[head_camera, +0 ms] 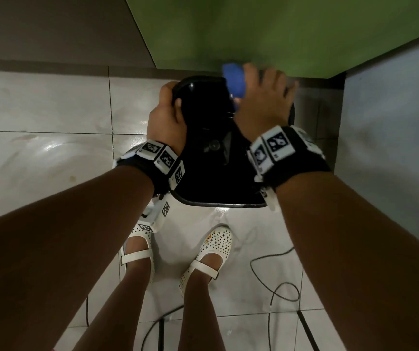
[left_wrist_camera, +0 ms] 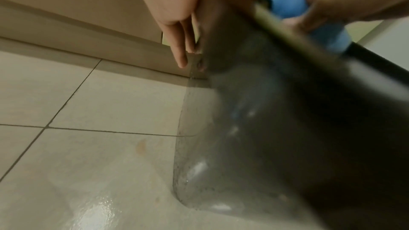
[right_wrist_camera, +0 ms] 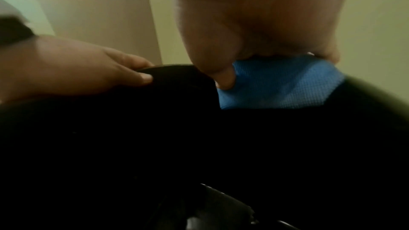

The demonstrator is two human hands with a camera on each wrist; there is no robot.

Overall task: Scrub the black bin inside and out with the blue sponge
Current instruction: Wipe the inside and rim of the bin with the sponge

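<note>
The black bin [head_camera: 211,173] stands on the tiled floor in front of me, its opening facing up. My left hand [head_camera: 168,115] grips the bin's far left rim, thumb inside and fingers down the outer wall [left_wrist_camera: 183,45]. My right hand [head_camera: 264,97] holds the blue sponge [head_camera: 233,79] against the far right rim, thumb on the inner side [right_wrist_camera: 223,80]. The sponge [right_wrist_camera: 278,85] straddles the rim, and the sponge [left_wrist_camera: 287,4] shows above the edge in the left wrist view. The bin's grey, wet outer wall [left_wrist_camera: 265,128] fills that view.
A green wall [head_camera: 279,31] rises just behind the bin, with a pale panel [head_camera: 393,122] at the right. The floor tiles [head_camera: 51,153] are wet and shiny. My feet in white shoes [head_camera: 208,254] stand near the bin. A black cable [head_camera: 276,282] loops on the floor at right.
</note>
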